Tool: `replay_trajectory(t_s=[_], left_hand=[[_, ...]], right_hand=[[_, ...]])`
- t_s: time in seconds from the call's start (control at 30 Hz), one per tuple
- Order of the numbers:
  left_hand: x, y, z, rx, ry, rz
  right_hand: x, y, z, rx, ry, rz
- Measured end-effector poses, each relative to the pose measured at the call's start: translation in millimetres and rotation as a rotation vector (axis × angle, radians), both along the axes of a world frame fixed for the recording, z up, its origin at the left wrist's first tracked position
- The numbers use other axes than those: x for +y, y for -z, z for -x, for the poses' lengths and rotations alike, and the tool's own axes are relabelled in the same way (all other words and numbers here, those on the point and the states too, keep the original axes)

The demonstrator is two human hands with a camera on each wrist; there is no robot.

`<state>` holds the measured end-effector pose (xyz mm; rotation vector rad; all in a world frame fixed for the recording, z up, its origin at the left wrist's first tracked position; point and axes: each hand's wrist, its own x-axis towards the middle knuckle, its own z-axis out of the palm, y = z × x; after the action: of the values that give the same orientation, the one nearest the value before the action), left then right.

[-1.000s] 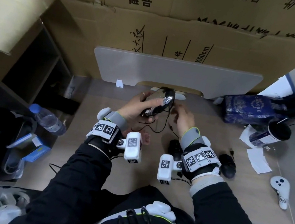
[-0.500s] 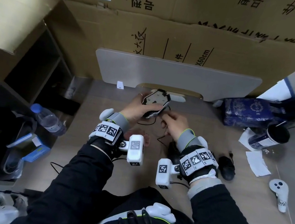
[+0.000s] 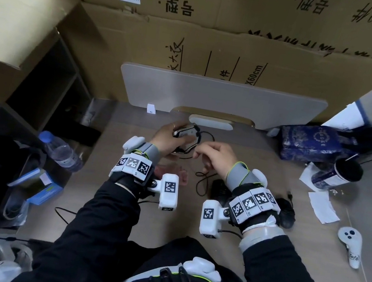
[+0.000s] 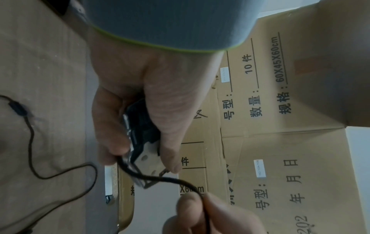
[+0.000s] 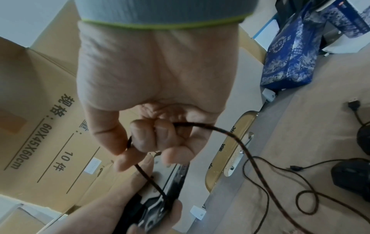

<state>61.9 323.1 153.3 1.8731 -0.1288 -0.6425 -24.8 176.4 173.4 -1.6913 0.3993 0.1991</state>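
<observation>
My left hand (image 3: 168, 136) grips a black wired mouse (image 3: 186, 134) above the desk, its pale underside turned up. In the left wrist view the thumb and fingers (image 4: 109, 142) clamp the mouse (image 4: 141, 125) from both sides. A thin black braided cable (image 4: 160, 178) leaves the mouse and runs to my right hand (image 3: 206, 151), just right of it. In the right wrist view that hand (image 5: 144, 142) is curled round the cable (image 5: 230, 133), pinching it between thumb and fingers. The slack cable (image 3: 201, 180) loops on the desk below.
Two more black mice (image 3: 220, 188) (image 3: 285, 212) lie by my right wrist. A blue patterned bag (image 3: 315, 142), a dark-lidded cup (image 3: 337, 171), paper slips (image 3: 324, 208) and a white controller (image 3: 349, 244) are at the right. Cardboard boxes (image 3: 220, 48) and a grey board (image 3: 212, 96) stand behind.
The mouse was turned from dark top to pale underside and lowered. My right hand moved left toward it and took hold of the cable.
</observation>
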Motion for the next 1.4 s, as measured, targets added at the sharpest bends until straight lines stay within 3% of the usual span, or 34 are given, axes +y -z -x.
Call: replay_trajectory(t_s=[0.17,0.33,0.47,0.6,0.73,0.83,1.07,1.17,1.23,1.33,1.4], left_hand=[[0.2,-9.4,5.5,0.022,0.205,-0.264],[-4.1,-22.4,13.4,0.086,0.274,-0.28],[1.9,-35.1,20.4,0.324,0.287,-0.132],[5.6,-28.0,15.9,0.278,0.4,0.09],[-1.2,-30.9,17.6,0.208,0.283,0.256],[-2.7,-34.1,13.0,0.094,0.189,0.301],[-2.1,-11.9,0.7,-0.177,0.133,-0.057],[-3.8,-5.4,3.8,-0.238,0.171,-0.14],[-4.8,-4.6,5.6,-0.27,0.231,-0.189],[-3.2,-7.2,9.0,-0.256,0.382,-0.244],[-3.5,-10.1,16.7,-0.121,0.411,-0.09]], right_hand=[[-4.9,-3.7,-1.9,-0.135,0.05,0.071],[-8.0,-3.4,-5.7,-0.24,0.111,0.164],[-15.5,-1.0,-4.5,-0.285,0.27,0.137],[-21.8,4.4,-0.5,-0.188,0.316,0.029],[-24.6,18.4,-0.4,-0.049,0.39,-0.057],[-20.4,24.4,4.7,-0.004,0.28,0.033],[-17.1,12.5,16.8,0.118,-0.175,0.198],[-16.5,-1.7,15.7,0.107,-0.261,0.288],[-14.6,-9.2,16.6,0.008,-0.205,0.268],[-22.7,-12.8,10.8,-0.162,0.115,0.143],[-34.3,-11.7,5.5,-0.209,0.24,0.14]])
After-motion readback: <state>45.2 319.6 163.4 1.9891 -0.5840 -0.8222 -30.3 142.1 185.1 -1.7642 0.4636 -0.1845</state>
